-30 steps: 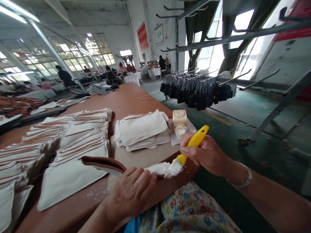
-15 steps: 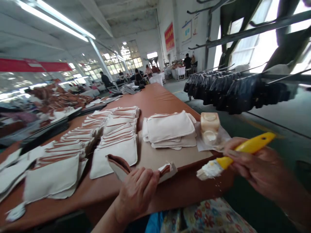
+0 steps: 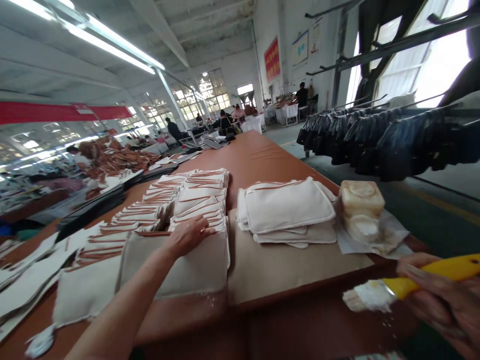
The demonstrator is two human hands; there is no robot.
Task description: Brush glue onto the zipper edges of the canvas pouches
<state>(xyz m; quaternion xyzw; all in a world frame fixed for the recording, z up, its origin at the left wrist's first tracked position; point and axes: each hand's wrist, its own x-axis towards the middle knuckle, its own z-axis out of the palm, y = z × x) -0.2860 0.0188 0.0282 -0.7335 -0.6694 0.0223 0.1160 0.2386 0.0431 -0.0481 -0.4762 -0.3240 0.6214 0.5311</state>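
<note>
My left hand (image 3: pixel 189 236) is at the top edge of a cream fabric pouch piece (image 3: pixel 176 270) at the front of the rows. Its fingers are bent and look closed on that edge, though the fingertips are partly hidden. At the right, my right hand (image 3: pixel 442 295) grips a yellow-handled brush (image 3: pixel 407 286). White paste coats the bristles, which point left beyond the table's front edge. A pile of cream pieces (image 3: pixel 288 210) lies on a tan board (image 3: pixel 277 272). Beside it, a cut-open plastic container (image 3: pixel 362 200) sits on white paper (image 3: pixel 393 235).
Rows of overlapping cream pieces with brown edges (image 3: pixel 140 215) cover the table's left part. Its brown top (image 3: pixel 255 155) runs far back. Dark bags (image 3: pixel 360 140) hang from a rack at the right. Several people work in the background.
My left hand has moved forward and left, and the folded pouch piece it gripped is now laid flat by the rows. The brush has shifted right and slightly down in view.
</note>
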